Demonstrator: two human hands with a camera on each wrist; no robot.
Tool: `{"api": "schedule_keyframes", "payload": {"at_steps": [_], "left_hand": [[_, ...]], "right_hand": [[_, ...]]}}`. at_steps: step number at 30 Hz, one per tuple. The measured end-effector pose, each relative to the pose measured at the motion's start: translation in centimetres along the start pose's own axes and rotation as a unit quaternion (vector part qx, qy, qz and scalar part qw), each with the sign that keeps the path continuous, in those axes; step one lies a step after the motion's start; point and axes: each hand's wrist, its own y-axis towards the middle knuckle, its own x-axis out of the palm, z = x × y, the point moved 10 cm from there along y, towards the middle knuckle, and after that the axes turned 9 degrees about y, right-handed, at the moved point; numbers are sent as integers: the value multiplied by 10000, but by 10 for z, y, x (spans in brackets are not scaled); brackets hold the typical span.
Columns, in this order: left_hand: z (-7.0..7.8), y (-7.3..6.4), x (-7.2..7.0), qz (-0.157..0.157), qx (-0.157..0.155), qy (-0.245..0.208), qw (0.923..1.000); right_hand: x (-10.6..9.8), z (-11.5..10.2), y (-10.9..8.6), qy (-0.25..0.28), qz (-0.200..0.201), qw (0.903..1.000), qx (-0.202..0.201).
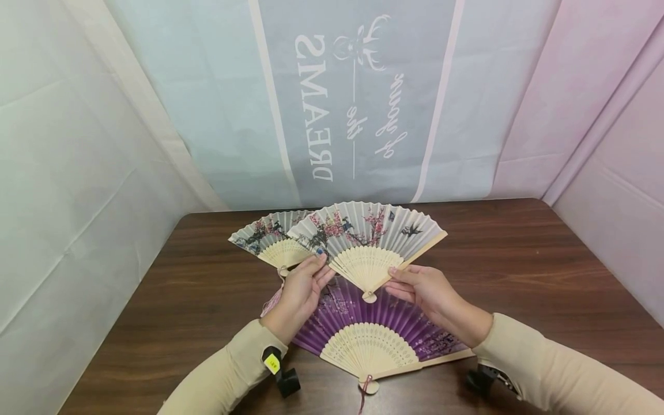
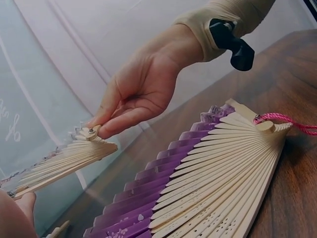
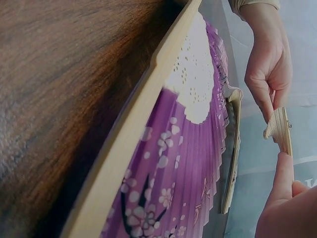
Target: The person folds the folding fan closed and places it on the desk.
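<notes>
A white folding fan (image 1: 363,242) with pink blossoms and a dark bird is spread and held up above the table. My left hand (image 1: 303,288) pinches its left edge between thumb and fingers. At its right outer stick, my right hand (image 1: 427,288) grips the wood just above the pivot. Below lies a spread purple folding fan (image 1: 373,346) with pale wooden ribs and a red cord at its pivot; the held fan and my hands cover part of it. Behind my left hand rests another whitish flowered fan (image 1: 280,230), partly hidden, with a pink tassel (image 1: 272,301).
The fans are on a dark brown wooden table (image 1: 544,276). A blue-grey cloth (image 1: 358,115) with mirrored lettering hangs behind the far edge, and white cloth walls (image 1: 78,144) enclose the sides. Black wrist cameras (image 1: 280,372) are strapped over both beige sleeves.
</notes>
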Motion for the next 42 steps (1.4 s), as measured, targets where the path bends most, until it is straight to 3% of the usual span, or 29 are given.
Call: {"api": "schedule_keyframes", "payload": {"at_steps": [42], "left_hand": [[2, 8, 9, -233, 12, 488, 9985]], "right_hand": [[3, -1, 2, -253, -203, 9995, 43]]}}
